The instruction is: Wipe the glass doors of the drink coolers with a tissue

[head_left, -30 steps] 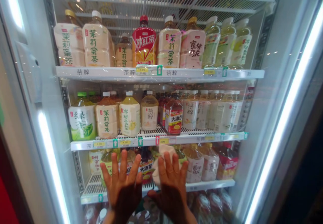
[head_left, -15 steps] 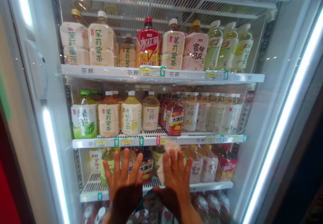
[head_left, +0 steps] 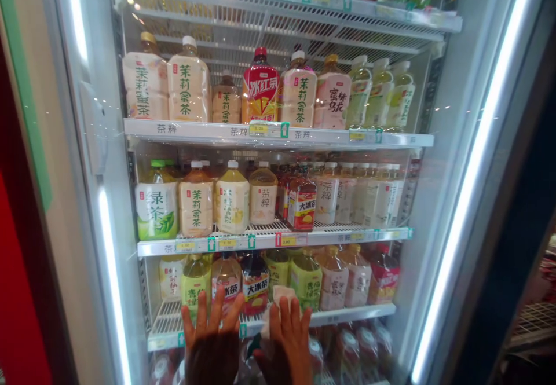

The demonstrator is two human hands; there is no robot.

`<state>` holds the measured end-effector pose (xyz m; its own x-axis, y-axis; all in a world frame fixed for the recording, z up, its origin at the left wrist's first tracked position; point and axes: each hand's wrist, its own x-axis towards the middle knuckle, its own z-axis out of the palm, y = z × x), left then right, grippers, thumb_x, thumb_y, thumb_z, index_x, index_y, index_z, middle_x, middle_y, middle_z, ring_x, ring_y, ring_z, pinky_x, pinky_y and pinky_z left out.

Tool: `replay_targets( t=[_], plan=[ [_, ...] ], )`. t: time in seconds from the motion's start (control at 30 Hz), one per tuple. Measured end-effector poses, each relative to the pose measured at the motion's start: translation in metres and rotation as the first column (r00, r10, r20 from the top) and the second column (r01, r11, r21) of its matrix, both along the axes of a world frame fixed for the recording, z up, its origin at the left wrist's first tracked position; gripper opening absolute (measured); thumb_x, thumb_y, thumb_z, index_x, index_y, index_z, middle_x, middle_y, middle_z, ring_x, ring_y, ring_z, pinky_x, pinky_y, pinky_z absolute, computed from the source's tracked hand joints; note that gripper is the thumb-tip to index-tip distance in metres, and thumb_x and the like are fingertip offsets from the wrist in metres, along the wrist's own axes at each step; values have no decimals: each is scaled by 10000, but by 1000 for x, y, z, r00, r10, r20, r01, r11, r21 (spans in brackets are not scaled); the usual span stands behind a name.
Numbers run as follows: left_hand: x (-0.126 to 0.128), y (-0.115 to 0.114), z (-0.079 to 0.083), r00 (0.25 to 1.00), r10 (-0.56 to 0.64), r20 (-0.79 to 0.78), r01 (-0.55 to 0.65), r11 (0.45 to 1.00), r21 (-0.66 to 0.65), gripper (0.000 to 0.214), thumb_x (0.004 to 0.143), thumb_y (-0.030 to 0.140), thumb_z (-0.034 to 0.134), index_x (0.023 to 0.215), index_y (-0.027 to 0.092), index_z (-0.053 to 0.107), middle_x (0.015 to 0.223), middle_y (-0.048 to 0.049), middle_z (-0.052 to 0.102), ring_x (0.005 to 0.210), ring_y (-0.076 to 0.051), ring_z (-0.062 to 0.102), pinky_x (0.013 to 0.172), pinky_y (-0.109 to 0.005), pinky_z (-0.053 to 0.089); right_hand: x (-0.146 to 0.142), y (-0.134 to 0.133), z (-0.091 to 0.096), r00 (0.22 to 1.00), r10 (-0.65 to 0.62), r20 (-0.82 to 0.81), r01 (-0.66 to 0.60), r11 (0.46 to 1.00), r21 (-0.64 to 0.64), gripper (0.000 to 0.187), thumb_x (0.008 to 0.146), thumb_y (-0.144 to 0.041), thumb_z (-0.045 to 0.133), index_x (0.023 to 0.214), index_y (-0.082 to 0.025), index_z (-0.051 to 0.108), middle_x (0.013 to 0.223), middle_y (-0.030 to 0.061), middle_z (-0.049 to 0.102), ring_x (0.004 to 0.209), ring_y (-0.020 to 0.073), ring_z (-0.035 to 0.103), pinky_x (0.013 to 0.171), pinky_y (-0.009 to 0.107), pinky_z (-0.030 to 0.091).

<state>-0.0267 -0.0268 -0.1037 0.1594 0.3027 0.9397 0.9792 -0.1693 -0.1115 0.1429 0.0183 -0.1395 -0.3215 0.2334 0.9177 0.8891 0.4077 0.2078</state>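
My left hand point(head_left: 212, 338) is open at the bottom of the view, fingers spread and raised in front of the glass door of a drinks fridge. It holds nothing. Beside it, my right hand point(head_left: 284, 338) holds a pale, crumpled cloth point(head_left: 283, 293) under its outstretched fingers, flat against the door. The cloth's top edge shows above the fingertips and some of it hangs to the left of them. Behind both hands, beyond the glass, stand a dark bottled iced tea point(head_left: 255, 286) and a green tea bottle point(head_left: 306, 281). My wrists are partly cut off by the frame.
Bottled teas fill several wire shelves, among them a red iced tea bottle point(head_left: 260, 90) higher up. A white shelf edge point(head_left: 321, 238) carries price tags. Bright light strips point(head_left: 478, 159) run down both sides. A red panel point(head_left: 17, 257) is at the far left.
Both hands now sit lower in the view, and the cloth has come down with my right hand. The view has shifted, showing more of the upper shelf.
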Motion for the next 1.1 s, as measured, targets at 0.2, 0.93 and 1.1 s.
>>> replay_targets(
  t=[0.2,0.93,1.1],
  plan=[
    [-15,-3,-34,998,63,15,-64,996,61,726,892,227,694,1558,313,418,1687,-120,299,1589,-374,186,1275,-690,143,-26,16,59,987,38,-153,-34,999,27,894,978,-704,319,1655,-135,183,1697,206,254,1594,440,92,1196,759,146],
    [-15,4,-45,994,-14,112,8,999,53,684,912,234,658,1548,335,426,1647,-84,395,1597,-338,180,1286,-672,108,-17,-1,-23,999,23,-31,-23,1000,2,881,958,-515,490,1653,-89,154,1646,230,359,1596,412,128,1189,705,248],
    [-3,-4,-43,989,-6,146,3,1000,22,789,890,206,692,1589,328,347,1720,-111,200,1593,-381,160,1278,-686,118,-17,18,37,989,-8,-144,8,1000,2,842,1001,-644,270,1661,-134,154,1665,223,322,1588,437,142,1184,746,183]
  ],
)
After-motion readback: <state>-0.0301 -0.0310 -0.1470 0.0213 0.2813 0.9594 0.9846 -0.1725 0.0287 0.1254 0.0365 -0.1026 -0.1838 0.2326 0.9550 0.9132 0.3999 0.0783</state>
